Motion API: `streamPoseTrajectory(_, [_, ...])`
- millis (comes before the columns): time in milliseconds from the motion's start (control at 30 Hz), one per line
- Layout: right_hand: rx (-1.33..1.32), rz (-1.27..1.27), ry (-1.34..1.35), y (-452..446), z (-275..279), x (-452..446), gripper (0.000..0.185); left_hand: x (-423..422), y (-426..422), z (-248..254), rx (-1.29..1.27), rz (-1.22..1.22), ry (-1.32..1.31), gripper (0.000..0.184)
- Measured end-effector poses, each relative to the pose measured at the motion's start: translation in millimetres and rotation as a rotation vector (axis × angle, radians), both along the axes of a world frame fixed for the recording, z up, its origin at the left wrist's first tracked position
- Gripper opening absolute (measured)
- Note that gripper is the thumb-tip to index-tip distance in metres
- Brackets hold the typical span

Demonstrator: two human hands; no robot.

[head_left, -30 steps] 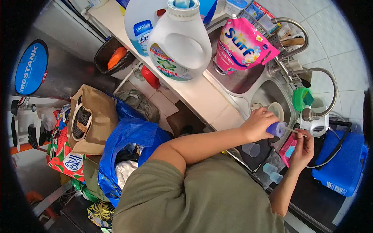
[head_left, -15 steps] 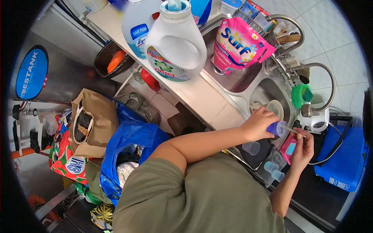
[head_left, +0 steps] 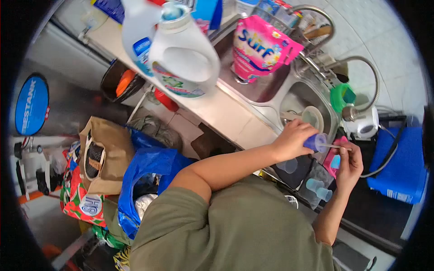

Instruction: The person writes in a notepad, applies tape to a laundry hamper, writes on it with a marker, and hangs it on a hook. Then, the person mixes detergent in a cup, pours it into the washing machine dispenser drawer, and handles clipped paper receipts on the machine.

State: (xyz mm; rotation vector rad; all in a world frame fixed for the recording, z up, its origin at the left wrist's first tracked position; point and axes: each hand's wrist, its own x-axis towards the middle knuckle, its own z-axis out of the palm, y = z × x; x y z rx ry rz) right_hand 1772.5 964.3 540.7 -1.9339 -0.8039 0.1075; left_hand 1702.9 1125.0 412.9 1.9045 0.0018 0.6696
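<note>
My left hand (head_left: 293, 139) is wrapped around a small purple translucent cup (head_left: 316, 142), which is tilted with its mouth toward my right hand (head_left: 351, 166). Between thumb and fingers, my right hand pinches a thin pale stick (head_left: 333, 146), its far end at the cup's mouth. Whether the stick's tip is a spoon I cannot tell. Below the hands, a clear cup (head_left: 288, 165) and light blue cups (head_left: 319, 189) rest on dark surfaces beside the counter. A pink item (head_left: 331, 166) lies partly hidden behind my right hand.
A double sink (head_left: 271, 95) holds a pink Surf pouch (head_left: 262, 49) and, in the nearer basin, a pale bowl (head_left: 313, 118). A white Ariel bottle (head_left: 184, 61) stands on the counter (head_left: 235, 122). Bags, including a blue one (head_left: 151, 165), crowd the floor at left.
The view has shifted, so the counter items appear further left and up. Both hands keep their hold on the cup and stick, with only slight movement.
</note>
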Motion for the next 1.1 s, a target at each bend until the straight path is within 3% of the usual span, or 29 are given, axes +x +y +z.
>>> streamPoseTrajectory(100, [-0.118, -0.032, -0.127, -2.3, 5.8, 0.7, 0.008, 0.4, -2.8, 1.3, 0.019, 0.014, -0.003, 0.057])
streamPoseTrajectory(167, [0.030, -0.003, 0.047, 4.5, 8.3, -6.2, 0.007, 2.1, -2.1, 2.8, 0.038, -0.011, -0.015, 0.057])
streamPoseTrajectory(233, [0.008, 0.032, 0.071, 0.3, 9.7, -7.5, 0.008, 1.5, -4.3, 4.5, 0.030, -0.018, -0.011, 0.057])
streamPoseTrajectory(300, [-0.070, -0.001, -0.094, 0.5, 10.4, -6.7, 0.007, 1.7, -6.1, 6.9, 0.018, -0.038, 0.013, 0.057])
streamPoseTrajectory(400, [-0.024, 0.031, -0.022, -5.0, 8.8, -4.7, 0.007, 2.0, -10.1, 9.6, -0.006, -0.056, 0.044, 0.058])
streamPoseTrajectory(533, [-0.053, -0.060, -0.120, -5.0, 8.5, -4.9, 0.006, 4.6, -13.7, 8.9, 0.008, -0.075, 0.078, 0.060])
streamPoseTrajectory(633, [0.061, -0.040, 0.058, -9.1, 7.3, -7.4, 0.006, 6.7, -14.3, 9.7, 0.022, -0.077, 0.072, 0.061])
streamPoseTrajectory(667, [-0.042, -0.109, -0.036, -10.2, 10.4, -8.0, 0.005, 7.7, -15.2, 10.0, 0.023, -0.080, 0.067, 0.062])
streamPoseTrajectory(767, [0.006, -0.064, -0.084, -15.8, 7.1, -2.9, 0.006, 10.6, -18.6, 10.5, 0.039, -0.054, 0.088, 0.062])
streamPoseTrajectory(800, [0.066, -0.054, 0.046, -16.2, 11.4, -6.6, 0.006, 11.2, -19.9, 12.0, 0.030, -0.059, 0.093, 0.062])
streamPoseTrajectory(933, [-0.055, -0.145, -0.189, -30.0, 19.9, 6.2, 0.007, 13.9, -23.4, 24.4, 0.075, -0.059, 0.051, 0.060])
streamPoseTrajectory(1067, [0.121, 0.030, 0.040, -47.3, 25.7, 20.2, 0.008, 18.7, -35.9, 43.1, 0.054, -0.067, 0.114, 0.060])
streamPoseTrajectory(1100, [0.106, 0.033, -0.071, -62.5, 35.6, 26.1, 0.008, 23.0, -48.3, 50.7, 0.067, -0.053, 0.107, 0.060])
